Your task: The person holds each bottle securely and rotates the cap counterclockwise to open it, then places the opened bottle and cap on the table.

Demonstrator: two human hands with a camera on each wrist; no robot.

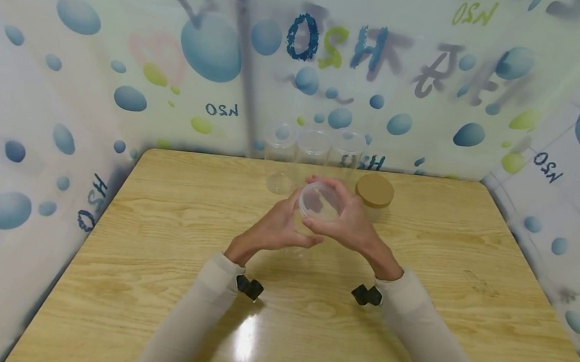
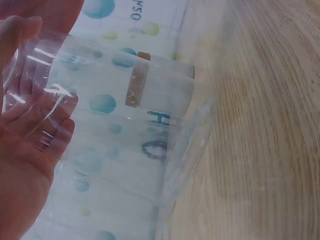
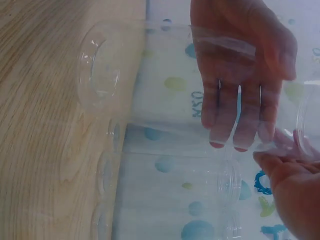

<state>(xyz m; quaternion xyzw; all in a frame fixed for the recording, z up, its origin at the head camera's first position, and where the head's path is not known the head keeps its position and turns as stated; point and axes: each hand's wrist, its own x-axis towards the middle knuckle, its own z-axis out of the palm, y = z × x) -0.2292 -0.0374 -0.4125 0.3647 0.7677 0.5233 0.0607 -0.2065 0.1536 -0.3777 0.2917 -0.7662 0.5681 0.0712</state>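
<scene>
- The clear jar is held upright between both hands, past the middle of the surface toward 12 o'clock in the head view; whether its base is touching the surface cannot be told.
- The jar's body is grasped by the left hand from the 8 o'clock side; the hand is spread wide to the jar's girth, with the thumb laid on the near side.
- Its fingers are seen through the clear wall in the right wrist view, nearly straight and set side by side.
- The translucent round top of the jar is gripped at its rim by the right hand, which is placed at 4 o'clock; the near edge is met by the thumb, and the far edge is wrapped by bent fingers.
- In the right wrist view the right hand is partly cut off by the picture's edge.
- Three standing jars, also clear, are lined up close together beyond the hands, between 10 and 1 o'clock from the held jar.
- A container capped with a brown lid is placed at 2 o'clock, near the right hand but apart from it.
</scene>
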